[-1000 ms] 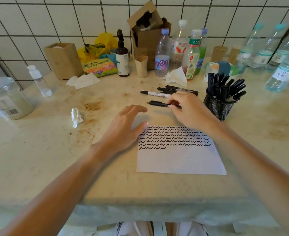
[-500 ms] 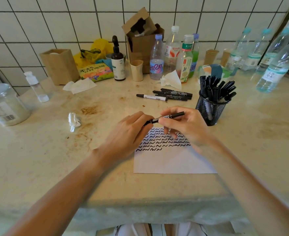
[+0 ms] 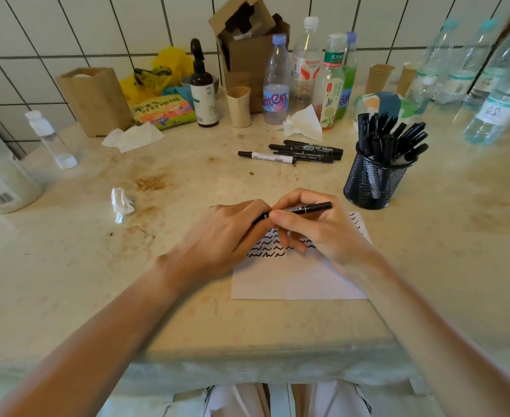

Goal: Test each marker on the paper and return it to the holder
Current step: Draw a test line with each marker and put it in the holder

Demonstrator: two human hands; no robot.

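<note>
I've got one black marker [image 3: 300, 209] held across both hands just above the top of the paper [image 3: 296, 278]. Its long axis runs left-right, tilted a bit up toward the right, w/ the free end pointing at the mesh holder [image 3: 371, 188]. Right hand [image 3: 317, 233] pinches the barrel between thumb and forefinger, other fingers loosely curled under. Left hand [image 3: 226, 236] has its fingertips closed round the marker's left end — the cap end, I'd guess, though it's hidden. Next move is probably a pull-apart along that axis. Right hand's nearer the holder; four more markers [image 3: 296, 153] lie on the table beyond.
</note>
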